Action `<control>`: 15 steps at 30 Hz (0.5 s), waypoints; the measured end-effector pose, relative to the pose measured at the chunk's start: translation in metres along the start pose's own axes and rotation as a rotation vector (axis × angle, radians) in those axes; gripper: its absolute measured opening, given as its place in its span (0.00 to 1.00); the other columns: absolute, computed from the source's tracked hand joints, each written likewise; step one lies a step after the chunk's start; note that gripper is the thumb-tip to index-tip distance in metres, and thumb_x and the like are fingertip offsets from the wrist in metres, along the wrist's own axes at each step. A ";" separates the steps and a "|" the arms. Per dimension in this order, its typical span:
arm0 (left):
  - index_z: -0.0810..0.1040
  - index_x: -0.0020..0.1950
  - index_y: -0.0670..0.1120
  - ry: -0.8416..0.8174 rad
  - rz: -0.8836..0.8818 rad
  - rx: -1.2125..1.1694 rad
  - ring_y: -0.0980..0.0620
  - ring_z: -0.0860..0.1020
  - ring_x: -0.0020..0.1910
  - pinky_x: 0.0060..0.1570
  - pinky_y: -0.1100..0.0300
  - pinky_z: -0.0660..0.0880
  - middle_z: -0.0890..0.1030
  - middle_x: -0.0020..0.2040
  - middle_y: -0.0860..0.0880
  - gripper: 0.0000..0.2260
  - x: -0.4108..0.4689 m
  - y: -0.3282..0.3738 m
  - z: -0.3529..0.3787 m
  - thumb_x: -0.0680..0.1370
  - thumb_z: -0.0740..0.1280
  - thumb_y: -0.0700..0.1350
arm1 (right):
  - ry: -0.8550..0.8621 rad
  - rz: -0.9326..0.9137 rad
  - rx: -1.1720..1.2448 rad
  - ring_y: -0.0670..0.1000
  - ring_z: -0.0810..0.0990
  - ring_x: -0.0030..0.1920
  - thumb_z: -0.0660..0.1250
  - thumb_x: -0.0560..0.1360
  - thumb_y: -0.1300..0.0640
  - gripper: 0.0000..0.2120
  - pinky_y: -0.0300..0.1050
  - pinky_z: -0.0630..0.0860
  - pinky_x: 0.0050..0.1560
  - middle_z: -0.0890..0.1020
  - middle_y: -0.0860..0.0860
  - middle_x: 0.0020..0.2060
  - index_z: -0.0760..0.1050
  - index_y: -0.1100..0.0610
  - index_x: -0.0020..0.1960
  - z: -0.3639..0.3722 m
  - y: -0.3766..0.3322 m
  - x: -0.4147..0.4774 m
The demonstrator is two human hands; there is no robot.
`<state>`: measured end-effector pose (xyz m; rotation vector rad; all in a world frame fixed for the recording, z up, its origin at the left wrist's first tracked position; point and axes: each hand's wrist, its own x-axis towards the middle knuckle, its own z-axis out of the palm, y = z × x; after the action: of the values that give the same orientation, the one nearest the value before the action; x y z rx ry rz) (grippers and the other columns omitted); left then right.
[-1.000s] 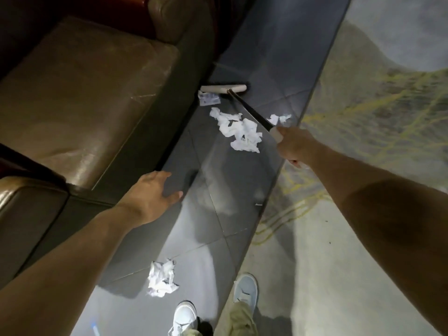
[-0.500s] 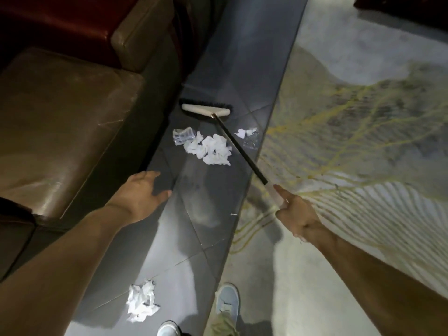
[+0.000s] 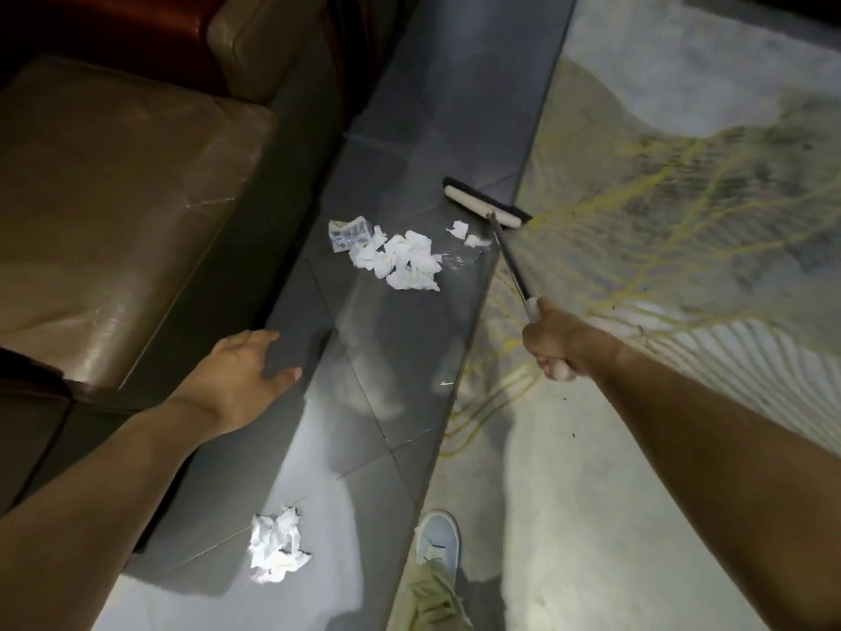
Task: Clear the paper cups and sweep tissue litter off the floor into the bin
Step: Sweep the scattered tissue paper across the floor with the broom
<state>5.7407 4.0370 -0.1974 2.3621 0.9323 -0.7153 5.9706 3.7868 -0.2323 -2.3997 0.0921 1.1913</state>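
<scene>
Right hand (image 3: pixel 557 339) grips broom (image 3: pixel 511 257) (slanted); head points away.

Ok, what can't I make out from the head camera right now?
Head view:
- The bin and paper cups: outside the frame.
- Print on the wrapper: too small to read.
- Bristles of the broom: mostly behind its pale head; floor contact unclear.
- Floor under the sofa: hidden by its seat.

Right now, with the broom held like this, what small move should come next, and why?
Probably draw the broom toward you and slightly left. Its head sits just beyond the two small scraps, right of the tissue pile, so one short pull by the right hand could gather them.
</scene>
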 end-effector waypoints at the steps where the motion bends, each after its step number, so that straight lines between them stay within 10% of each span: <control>1: 0.56 0.77 0.46 0.000 0.011 -0.005 0.48 0.57 0.75 0.72 0.54 0.58 0.59 0.76 0.46 0.30 -0.004 -0.002 0.000 0.79 0.61 0.55 | -0.020 0.009 0.045 0.51 0.66 0.25 0.51 0.75 0.68 0.30 0.37 0.65 0.24 0.69 0.56 0.28 0.57 0.51 0.74 0.005 0.005 -0.013; 6: 0.56 0.77 0.47 0.009 0.063 -0.008 0.44 0.70 0.67 0.67 0.50 0.67 0.62 0.74 0.45 0.31 -0.031 -0.022 0.000 0.78 0.62 0.56 | -0.102 0.058 0.140 0.48 0.64 0.20 0.51 0.74 0.68 0.34 0.33 0.63 0.21 0.72 0.56 0.34 0.54 0.45 0.76 0.044 0.030 -0.072; 15: 0.57 0.76 0.44 -0.005 0.228 0.120 0.49 0.57 0.75 0.71 0.56 0.56 0.61 0.75 0.46 0.30 -0.109 -0.110 0.037 0.79 0.62 0.56 | -0.120 0.093 0.388 0.49 0.63 0.20 0.52 0.74 0.67 0.30 0.36 0.62 0.22 0.69 0.55 0.29 0.62 0.42 0.71 0.200 0.086 -0.216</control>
<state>5.5820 4.0350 -0.1842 2.5181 0.6189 -0.7023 5.6663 3.7647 -0.2021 -2.0013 0.3649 1.2281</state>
